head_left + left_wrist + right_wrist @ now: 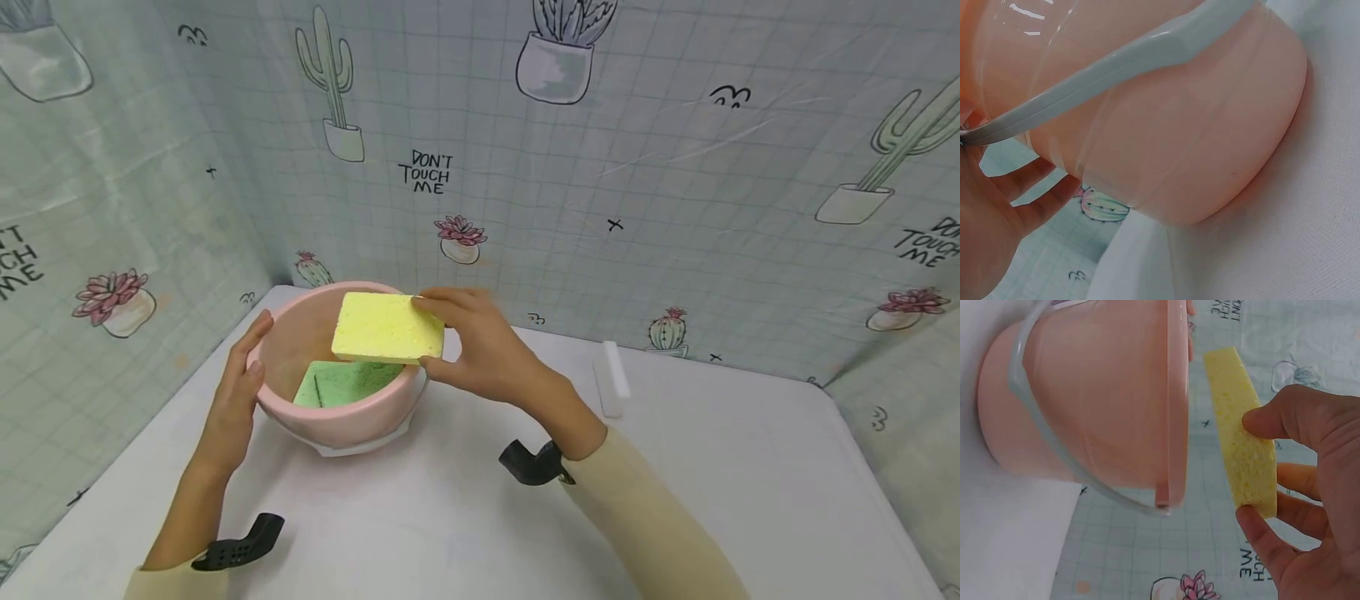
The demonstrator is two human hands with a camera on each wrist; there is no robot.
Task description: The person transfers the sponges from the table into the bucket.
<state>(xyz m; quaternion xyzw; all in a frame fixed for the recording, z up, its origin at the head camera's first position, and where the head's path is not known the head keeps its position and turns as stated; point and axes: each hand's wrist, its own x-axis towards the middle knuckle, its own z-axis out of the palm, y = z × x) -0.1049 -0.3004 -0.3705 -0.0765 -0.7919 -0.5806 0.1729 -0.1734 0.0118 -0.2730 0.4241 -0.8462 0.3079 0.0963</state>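
A pink bucket (pixel 337 425) stands upright on the table at the left. My left hand (pixel 238 387) rests against the left side of its rim; in the left wrist view the fingers (pixel 1041 203) lie fairly straight along the outer wall. Above the bucket's mouth, my right hand (pixel 487 346) pinches a yellow sponge block (pixel 386 327) by its right end. The right wrist view shows the thumb on one face of the sponge (pixel 1235 419) and fingers at its end and behind. A green sponge (pixel 352 382) lies inside the bucket, partly covered by the yellow one.
The bucket's grey handle (pixel 1129 59) hangs down against its side. Behind it, the white table (pixel 675 467) meets a curtain (pixel 480 125) printed with cacti. A white bar-shaped object (pixel 615 375) lies toward the back, right of the bucket.
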